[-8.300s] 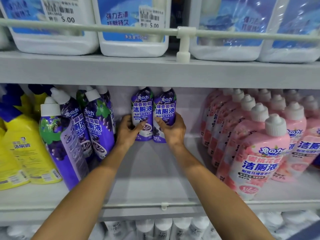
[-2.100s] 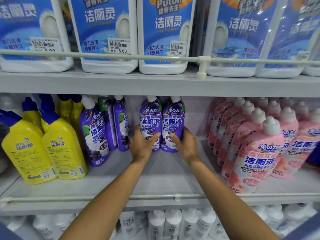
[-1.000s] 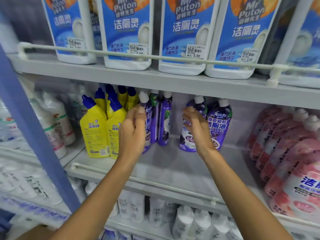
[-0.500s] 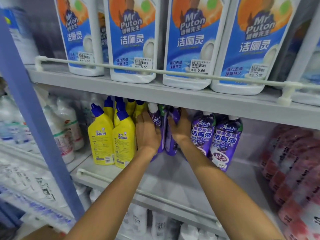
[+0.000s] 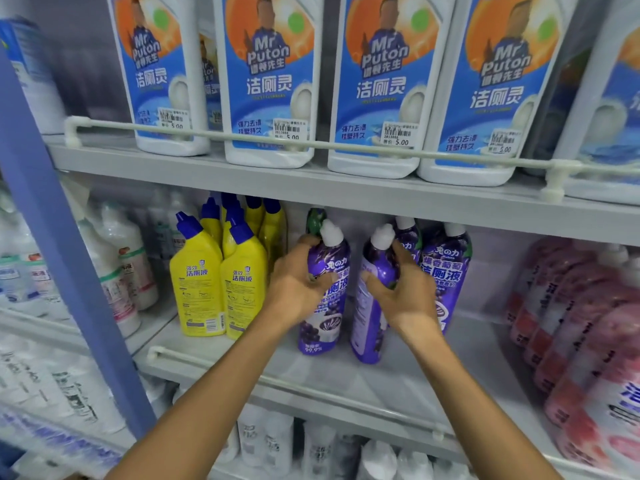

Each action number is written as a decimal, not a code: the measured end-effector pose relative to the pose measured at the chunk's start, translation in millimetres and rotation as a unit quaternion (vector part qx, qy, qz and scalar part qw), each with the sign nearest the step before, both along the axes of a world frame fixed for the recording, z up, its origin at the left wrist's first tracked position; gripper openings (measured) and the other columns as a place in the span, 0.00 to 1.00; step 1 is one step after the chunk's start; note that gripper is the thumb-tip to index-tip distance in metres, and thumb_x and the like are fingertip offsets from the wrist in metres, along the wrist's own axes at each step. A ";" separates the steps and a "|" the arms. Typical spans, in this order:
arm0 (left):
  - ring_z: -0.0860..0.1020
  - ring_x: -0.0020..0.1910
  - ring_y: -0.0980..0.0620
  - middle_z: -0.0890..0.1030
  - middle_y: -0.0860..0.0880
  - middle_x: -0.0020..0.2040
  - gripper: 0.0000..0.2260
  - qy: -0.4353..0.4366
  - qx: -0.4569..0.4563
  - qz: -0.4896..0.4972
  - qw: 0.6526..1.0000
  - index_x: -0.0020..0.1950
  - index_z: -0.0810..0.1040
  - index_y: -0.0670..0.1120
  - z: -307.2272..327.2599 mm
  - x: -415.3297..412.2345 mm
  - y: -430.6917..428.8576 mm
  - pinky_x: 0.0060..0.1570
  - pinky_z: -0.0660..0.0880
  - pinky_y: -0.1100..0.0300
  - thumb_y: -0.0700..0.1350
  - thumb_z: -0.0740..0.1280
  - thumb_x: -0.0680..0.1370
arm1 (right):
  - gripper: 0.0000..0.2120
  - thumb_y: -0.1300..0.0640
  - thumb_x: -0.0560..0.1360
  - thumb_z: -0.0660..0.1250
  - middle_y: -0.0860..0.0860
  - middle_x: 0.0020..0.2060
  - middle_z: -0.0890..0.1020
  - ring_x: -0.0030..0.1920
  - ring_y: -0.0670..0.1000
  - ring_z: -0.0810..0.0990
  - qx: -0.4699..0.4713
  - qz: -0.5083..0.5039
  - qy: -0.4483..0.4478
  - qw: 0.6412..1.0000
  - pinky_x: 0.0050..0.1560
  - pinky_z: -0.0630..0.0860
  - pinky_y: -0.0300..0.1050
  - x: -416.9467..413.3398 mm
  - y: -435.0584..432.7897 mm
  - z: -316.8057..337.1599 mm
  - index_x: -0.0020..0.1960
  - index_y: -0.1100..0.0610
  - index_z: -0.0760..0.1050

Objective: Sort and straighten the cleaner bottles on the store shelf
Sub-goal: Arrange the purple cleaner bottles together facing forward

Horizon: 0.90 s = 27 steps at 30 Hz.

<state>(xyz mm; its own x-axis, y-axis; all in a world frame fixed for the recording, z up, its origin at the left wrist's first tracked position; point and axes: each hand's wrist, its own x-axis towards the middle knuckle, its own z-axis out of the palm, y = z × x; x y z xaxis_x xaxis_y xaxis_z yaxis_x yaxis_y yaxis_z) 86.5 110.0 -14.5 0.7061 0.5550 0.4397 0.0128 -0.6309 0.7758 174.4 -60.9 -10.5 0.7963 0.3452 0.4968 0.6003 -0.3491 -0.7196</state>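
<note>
While both arms reach into the middle shelf (image 5: 381, 382), each hand has one purple cleaner bottle. The left hand (image 5: 294, 289) grips the left purple bottle (image 5: 323, 327) high on its body, fingers curled round the shoulder just under the white cap, thumb across the front. That bottle's label faces the camera and it leans a bit to the left. The right hand (image 5: 403, 297) grips the right purple bottle (image 5: 369, 327), thumb across the front, fingers wrapped round the far side. This bottle is turned side-on, with its back print showing at the left edge. The two held bottles are side by side near the middle of the shelf, a narrow gap between them; cannot tell if their bases touch the shelf. Just behind the right hand stand two more purple bottles (image 5: 446, 268), upright, labels forward. Left of the left hand is a group of yellow bottles (image 5: 197, 278) with blue caps, close but apart from the held ones. Pink bottles (image 5: 571, 323) fill the right end, blurred. The upper shelf (image 5: 311, 188) carries white-and-blue jugs (image 5: 270, 81) behind a white rail (image 5: 346, 147). A blue post (image 5: 45, 237) stands at far left.
</note>
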 end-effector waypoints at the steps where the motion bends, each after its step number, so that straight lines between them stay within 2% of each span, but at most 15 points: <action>1: 0.83 0.55 0.47 0.84 0.47 0.58 0.27 -0.008 -0.022 -0.032 0.999 0.69 0.74 0.48 -1.4 -0.5 -2.1 0.59 0.80 0.48 0.45 0.79 0.72 | 0.31 0.54 0.75 0.77 0.47 0.54 0.85 0.45 0.50 0.80 0.010 -0.008 0.012 1.000 0.47 0.71 0.35 -4.0 -10.7 0.8 0.75 0.52 0.72; 3: 0.84 0.55 0.49 0.85 0.49 0.56 0.27 -0.016 -0.059 -0.092 0.994 0.67 0.75 0.50 -3.7 3.4 -3.8 0.59 0.81 0.46 0.48 0.79 0.70 | 0.33 0.52 0.72 0.79 0.43 0.56 0.84 0.50 0.44 0.83 0.038 -0.012 0.022 0.999 0.53 0.77 0.38 -9.5 -28.8 -1.4 0.74 0.50 0.72; 5: 0.84 0.57 0.50 0.85 0.50 0.58 0.28 -0.014 -0.087 -0.145 0.985 0.67 0.75 0.51 -5.3 9.1 -6.3 0.61 0.80 0.44 0.50 0.77 0.69 | 0.36 0.50 0.71 0.81 0.39 0.58 0.83 0.54 0.35 0.82 0.067 0.022 0.039 0.997 0.57 0.78 0.35 -9.8 -40.3 -4.7 0.75 0.47 0.71; 8: 0.82 0.61 0.52 0.83 0.49 0.63 0.31 -0.032 -0.128 -0.171 0.976 0.71 0.71 0.52 -12.6 17.4 -11.7 0.63 0.79 0.46 0.50 0.78 0.70 | 0.38 0.51 0.73 0.77 0.39 0.70 0.77 0.67 0.36 0.77 0.129 0.135 0.115 0.976 0.65 0.75 0.34 -0.8 -53.6 -9.8 0.79 0.47 0.63; 10: 0.82 0.59 0.53 0.83 0.48 0.62 0.32 -0.070 -0.160 -0.143 0.974 0.72 0.71 0.51 -22.0 18.7 -20.1 0.61 0.80 0.53 0.47 0.80 0.72 | 0.38 0.52 0.75 0.73 0.40 0.71 0.77 0.70 0.38 0.75 0.144 0.200 0.194 0.950 0.68 0.74 0.36 5.9 -60.6 -13.4 0.81 0.52 0.61; 12: 0.84 0.55 0.55 0.85 0.51 0.57 0.27 -0.101 -0.182 -0.105 0.973 0.68 0.74 0.50 -35.1 16.6 -28.7 0.54 0.80 0.61 0.44 0.80 0.72 | 0.33 0.50 0.74 0.72 0.41 0.65 0.82 0.67 0.43 0.79 0.126 0.195 0.206 0.951 0.66 0.76 0.39 9.9 -63.6 -19.9 0.77 0.53 0.68; 14: 0.85 0.50 0.57 0.86 0.56 0.50 0.20 -0.102 -0.177 -0.089 0.975 0.61 0.77 0.51 -51.0 14.8 -33.0 0.48 0.80 0.64 0.43 0.80 0.72 | 0.31 0.46 0.68 0.77 0.43 0.57 0.85 0.59 0.45 0.83 0.137 0.132 0.192 0.963 0.58 0.78 0.37 7.2 -63.9 -23.1 0.69 0.51 0.75; 16: 0.85 0.48 0.60 0.86 0.60 0.48 0.16 -0.091 -0.170 -0.091 0.977 0.57 0.79 0.53 -62.4 15.4 -32.2 0.46 0.81 0.63 0.44 0.79 0.73 | 0.38 0.37 0.61 0.82 0.42 0.56 0.84 0.54 0.42 0.83 0.147 0.043 0.155 0.976 0.53 0.78 0.36 3.2 -62.3 -23.1 0.66 0.49 0.75; 18: 0.85 0.47 0.60 0.86 0.58 0.49 0.16 -0.081 -0.177 -0.102 0.975 0.58 0.80 0.49 -63.3 19.8 -31.7 0.44 0.80 0.64 0.45 0.79 0.73 | 0.40 0.30 0.57 0.81 0.42 0.58 0.79 0.55 0.40 0.80 0.122 -0.057 0.107 0.985 0.54 0.78 0.36 1.9 -61.4 -23.7 0.63 0.43 0.71; 20: 0.85 0.48 0.56 0.87 0.53 0.51 0.16 -0.069 -0.191 -0.127 0.971 0.59 0.80 0.45 -61.1 27.1 -32.1 0.44 0.80 0.63 0.42 0.78 0.74 | 0.41 0.31 0.59 0.81 0.45 0.60 0.74 0.58 0.43 0.78 0.107 -0.095 0.085 0.986 0.59 0.77 0.39 2.3 -60.6 -26.8 0.64 0.43 0.67; 22: 0.86 0.50 0.51 0.87 0.49 0.52 0.15 -0.057 -0.200 -0.155 0.966 0.60 0.79 0.42 -59.9 34.0 -32.6 0.46 0.80 0.62 0.38 0.76 0.75 | 0.42 0.36 0.61 0.82 0.46 0.62 0.76 0.60 0.41 0.79 0.118 -0.056 0.113 0.985 0.62 0.78 0.42 6.6 -62.4 -34.6 0.67 0.44 0.64; 25: 0.86 0.53 0.48 0.87 0.48 0.53 0.16 -0.045 -0.207 -0.175 0.962 0.62 0.79 0.43 -62.7 42.7 -31.6 0.53 0.82 0.54 0.42 0.77 0.76 | 0.36 0.49 0.64 0.85 0.46 0.60 0.82 0.53 0.36 0.83 0.107 -0.002 0.158 0.982 0.53 0.81 0.37 17.9 -74.7 -44.5 0.65 0.43 0.68; 26: 0.86 0.54 0.48 0.87 0.48 0.54 0.18 -0.043 -0.209 -0.175 0.961 0.62 0.79 0.45 -64.6 45.0 -31.2 0.54 0.82 0.50 0.46 0.78 0.75 | 0.34 0.48 0.63 0.86 0.46 0.57 0.84 0.51 0.37 0.84 0.093 -0.022 0.153 0.984 0.51 0.82 0.38 22.7 -79.3 -46.6 0.63 0.43 0.71; 27: 0.86 0.54 0.48 0.87 0.49 0.54 0.19 -0.039 -0.212 -0.170 0.962 0.62 0.79 0.46 -66.5 46.7 -31.5 0.55 0.82 0.47 0.49 0.78 0.75 | 0.33 0.43 0.61 0.86 0.45 0.55 0.84 0.50 0.40 0.85 0.073 -0.047 0.137 0.987 0.50 0.84 0.43 26.5 -82.3 -47.1 0.60 0.43 0.74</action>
